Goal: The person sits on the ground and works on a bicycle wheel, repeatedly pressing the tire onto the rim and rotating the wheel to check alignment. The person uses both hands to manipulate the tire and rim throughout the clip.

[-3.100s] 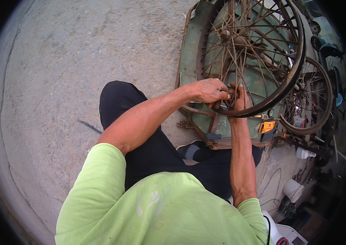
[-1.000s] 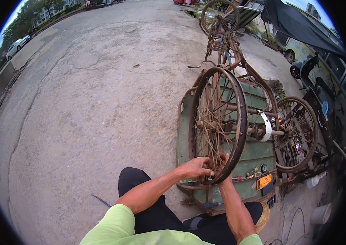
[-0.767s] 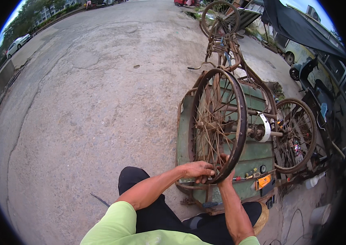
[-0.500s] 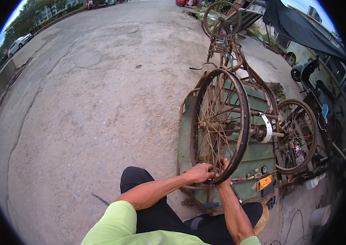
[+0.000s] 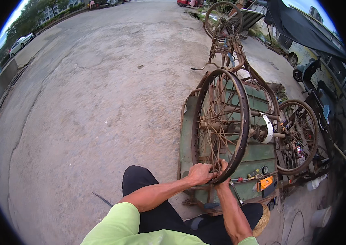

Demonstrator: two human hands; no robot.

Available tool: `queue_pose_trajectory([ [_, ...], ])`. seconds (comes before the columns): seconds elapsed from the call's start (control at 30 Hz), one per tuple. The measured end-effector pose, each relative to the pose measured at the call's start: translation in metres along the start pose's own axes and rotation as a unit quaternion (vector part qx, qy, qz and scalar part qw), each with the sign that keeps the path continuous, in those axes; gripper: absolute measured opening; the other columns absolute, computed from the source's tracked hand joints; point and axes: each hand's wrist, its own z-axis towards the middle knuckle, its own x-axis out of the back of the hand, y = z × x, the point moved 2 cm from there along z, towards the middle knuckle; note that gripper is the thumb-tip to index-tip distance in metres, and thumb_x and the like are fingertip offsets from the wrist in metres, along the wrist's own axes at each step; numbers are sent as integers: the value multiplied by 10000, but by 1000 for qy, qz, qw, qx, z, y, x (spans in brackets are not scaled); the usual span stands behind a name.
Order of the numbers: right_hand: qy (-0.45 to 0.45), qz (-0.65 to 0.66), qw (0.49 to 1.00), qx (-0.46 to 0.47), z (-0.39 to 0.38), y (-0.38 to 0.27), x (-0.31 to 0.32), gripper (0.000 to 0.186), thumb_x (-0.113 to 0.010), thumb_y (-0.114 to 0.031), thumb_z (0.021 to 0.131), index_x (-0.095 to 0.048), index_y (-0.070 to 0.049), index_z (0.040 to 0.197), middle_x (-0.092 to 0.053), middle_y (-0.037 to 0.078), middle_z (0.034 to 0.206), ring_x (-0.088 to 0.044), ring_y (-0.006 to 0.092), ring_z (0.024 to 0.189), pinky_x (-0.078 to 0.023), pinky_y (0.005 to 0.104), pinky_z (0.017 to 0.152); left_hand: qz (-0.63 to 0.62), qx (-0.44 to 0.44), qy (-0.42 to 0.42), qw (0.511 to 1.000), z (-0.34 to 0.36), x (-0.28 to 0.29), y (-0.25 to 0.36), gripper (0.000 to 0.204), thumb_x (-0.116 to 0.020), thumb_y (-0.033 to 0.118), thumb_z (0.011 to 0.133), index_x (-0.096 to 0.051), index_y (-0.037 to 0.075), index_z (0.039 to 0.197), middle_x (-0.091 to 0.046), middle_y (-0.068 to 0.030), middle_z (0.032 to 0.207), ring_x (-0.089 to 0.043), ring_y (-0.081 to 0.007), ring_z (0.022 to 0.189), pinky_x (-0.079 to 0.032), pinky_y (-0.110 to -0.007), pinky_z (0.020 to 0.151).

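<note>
Wheel rim [image 5: 245,122], lowest stretch at the curled fingers [image 5: 213,167] of left hand [image 5: 200,173] and right hand [image 5: 224,165] (clamped or loose, unclear).

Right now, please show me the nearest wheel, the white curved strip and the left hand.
Nearest wheel [image 5: 214,127], head view: its hub.
White curved strip [image 5: 269,129], head view: its middle.
Left hand [image 5: 200,173], head view: its back.

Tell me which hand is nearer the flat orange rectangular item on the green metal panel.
Right: the right hand, at the bottom of the rusty spoked wheel, lies left of the orange item; the left hand is farther left.
</note>
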Motion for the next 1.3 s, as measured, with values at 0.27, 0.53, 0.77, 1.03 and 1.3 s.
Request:
queue_pose_trajectory([
  [0.27, -78, -84, 981, -156, 3, -16, -10, 514, -458, -537, 1056, -627, -75, 1205, -690, 81, 1003, -668, 228, 798, -563, 362, 620, -103, -49, -128, 985, 8, 7, -29, 454, -694, 392, 930, -711, -7, 1146, -720, -263, 1077, -696, -407, 1008, -532, -473, 873],
  [0.53, -99, -105, 976, -163, 11, -13, -12, 650, -465, -635, 1028, -657, -39, 1199, -731, 111, 1073, -692, 238, 925, -584, 384, 808, -91, -113, -114, 983, -5, 15, -31, 402, -668, 346, 969, -667, -39, 1085, -689, -273, 989, -660, -426, 929, -501, -487, 806],
  [0.77, -146, -147, 958, -198, 4, -30, -30, 881, -371, -791, 974, -614, 4, 1264, -725, 188, 1058, -714, 303, 896, -598, 443, 771, -153, -115, -127, 973, -1, 11, -37, 397, -681, 340, 972, -663, -42, 1080, -684, -278, 993, -673, -392, 945, -506, -476, 823],
  [1.03, -171, -61, 967, -180, 19, -7, -9, 884, -349, -789, 979, -626, 20, 1204, -735, 218, 1015, -726, 342, 871, -598, 462, 797, -143, -175, -93, 970, -11, 24, 4, 305, -670, 213, 944, -662, -26, 1134, -695, -274, 1094, -666, -449, 1042, -520, -488, 876],
  [1.3, -202, -43, 956, -207, 26, -12, -12, 827, -358, -739, 1012, -635, 23, 1174, -738, 205, 1004, -721, 320, 870, -596, 434, 816, -123, -207, -95, 966, -9, 34, 3, 243, -628, 172, 957, -631, -7, 1122, -690, -277, 1070, -649, -475, 1038, -513, -522, 862],
])
